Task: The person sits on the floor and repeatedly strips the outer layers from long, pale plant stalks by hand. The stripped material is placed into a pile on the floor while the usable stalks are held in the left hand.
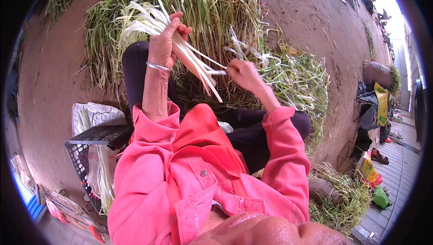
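Note:
My left hand (166, 40) is closed around a bundle of long pale stalks (191, 59), probably garlic chives or a similar leafy vegetable. Their yellowish-white leaves fan out above the fist, and the white stem ends point down to the right. At those ends, my right hand (242, 72) has its fingers closed on the tip of a thin white stalk or its peel. Beyond both hands lies a large heap of green and dry stalks (209, 5). Pale stripped leaves (294, 76) are piled to the right of my right hand.
Beside me on the left stands a black plastic crate (79, 157) with pale stalks (105, 174) and clear plastic sheeting. A tied bundle of greens (324, 191) lies at the lower right. Bags, including a yellow one (381, 104), line the right side. Bare earth floor (50, 76) surrounds the heap.

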Action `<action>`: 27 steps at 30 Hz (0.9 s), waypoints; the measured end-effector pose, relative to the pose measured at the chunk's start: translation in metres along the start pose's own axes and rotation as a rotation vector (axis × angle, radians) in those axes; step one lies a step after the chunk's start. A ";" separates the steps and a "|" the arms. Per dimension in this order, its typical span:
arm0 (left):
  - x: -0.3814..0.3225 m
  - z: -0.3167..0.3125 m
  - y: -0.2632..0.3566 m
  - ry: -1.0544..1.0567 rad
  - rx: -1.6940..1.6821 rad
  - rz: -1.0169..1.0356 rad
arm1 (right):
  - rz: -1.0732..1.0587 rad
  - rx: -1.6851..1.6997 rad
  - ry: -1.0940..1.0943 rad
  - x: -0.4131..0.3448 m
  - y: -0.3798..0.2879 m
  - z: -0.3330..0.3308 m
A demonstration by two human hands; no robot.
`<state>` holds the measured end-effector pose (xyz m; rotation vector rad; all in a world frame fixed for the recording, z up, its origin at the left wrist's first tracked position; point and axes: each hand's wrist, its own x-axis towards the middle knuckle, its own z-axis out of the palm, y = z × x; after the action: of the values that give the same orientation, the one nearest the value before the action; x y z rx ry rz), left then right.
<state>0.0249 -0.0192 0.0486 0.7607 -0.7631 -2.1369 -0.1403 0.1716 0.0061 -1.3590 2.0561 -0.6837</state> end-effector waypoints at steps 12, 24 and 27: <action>0.001 0.005 -0.008 0.133 -0.064 -0.153 | 0.371 -0.093 0.335 0.116 0.049 0.056; 0.000 0.011 -0.052 0.113 -0.106 -0.253 | 0.105 0.573 0.029 0.012 -0.009 -0.051; -0.005 0.013 -0.069 0.108 -0.031 -0.267 | 0.137 0.608 0.034 0.004 -0.014 -0.048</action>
<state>-0.0110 0.0269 0.0096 0.9997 -0.5967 -2.3153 -0.1659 0.1677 0.0488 -0.8532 1.7337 -1.1552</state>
